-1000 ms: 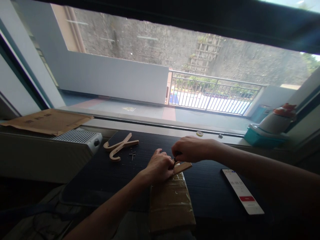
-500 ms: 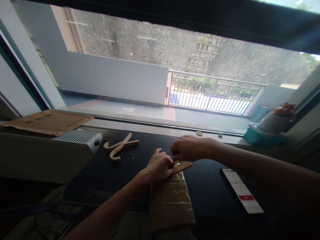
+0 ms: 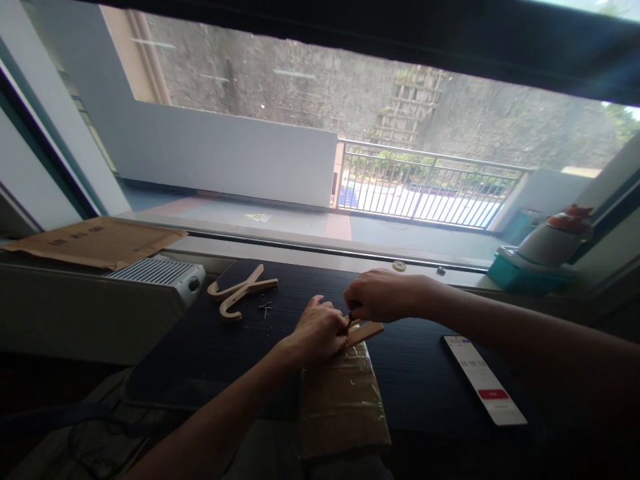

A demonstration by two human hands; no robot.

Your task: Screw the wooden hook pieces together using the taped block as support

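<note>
My left hand [image 3: 320, 331] is closed over one end of a small wooden piece [image 3: 367, 331], pressing it onto a taped cardboard box [image 3: 344, 403]. Just above it, my right hand [image 3: 380, 297] pinches a small dark tool [image 3: 351, 321] whose tip meets the wood between the two hands. Both hands work over the dark table [image 3: 210, 347]. Two curved wooden hook pieces [image 3: 240, 292] lie crossed to the left, with several small screws [image 3: 265, 309] beside them.
A phone [image 3: 484, 380] with a lit screen lies on the right of the table. A white heater [image 3: 155, 273] with a brown envelope [image 3: 95, 241] behind it stands at left. A teal box carrying a white jar [image 3: 543, 257] sits on the windowsill at right.
My right hand has shifted slightly over the tool. The wooden piece, the box and my left hand stay put.
</note>
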